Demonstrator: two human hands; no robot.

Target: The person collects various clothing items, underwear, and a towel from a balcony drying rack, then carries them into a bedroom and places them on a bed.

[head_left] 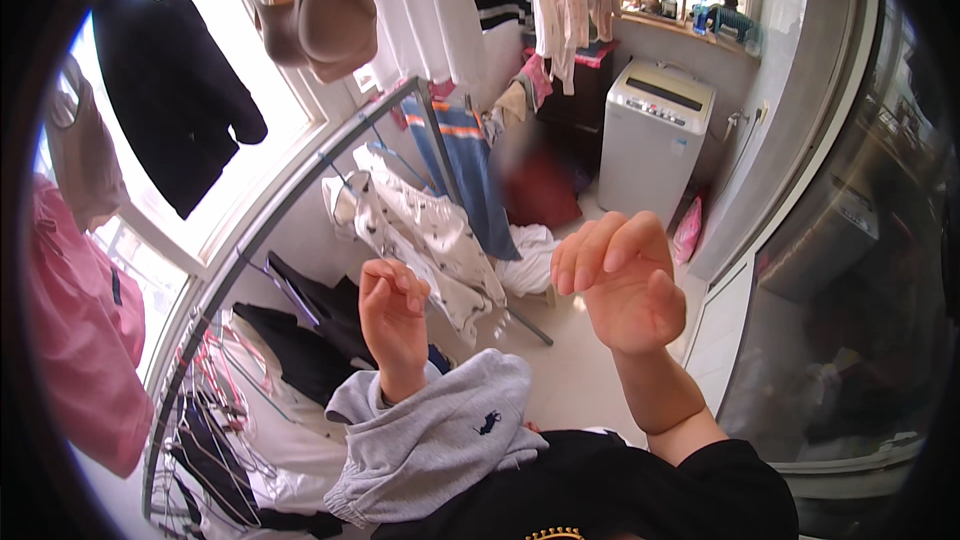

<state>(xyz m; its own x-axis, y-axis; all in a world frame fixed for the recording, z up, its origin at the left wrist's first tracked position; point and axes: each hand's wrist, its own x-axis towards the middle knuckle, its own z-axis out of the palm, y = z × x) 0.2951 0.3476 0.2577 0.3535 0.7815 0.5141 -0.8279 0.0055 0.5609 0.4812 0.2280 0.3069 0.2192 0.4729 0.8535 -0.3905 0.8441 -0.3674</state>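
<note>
My left hand (393, 315) is raised in the middle, palm toward me, its fingers loosely bent with nothing seen in them. A light grey garment (440, 435) with a small dark emblem and a gathered edge hangs over my left forearm. My right hand (625, 285) is held up further right, fingers curved and thumb apart, holding nothing. Beyond my left hand, a white shirt with dark marks (425, 215) hangs on a blue hanger from a grey metal rack (290, 210). Neither hand touches the rack.
Bare hangers (215, 420) and dark clothes crowd the rack at left. A black top (175, 90), a pink garment (85, 330) and a brown bra (320, 15) hang overhead. A white washing machine (655, 135) stands at the back right. A glass door (840, 260) runs along the right.
</note>
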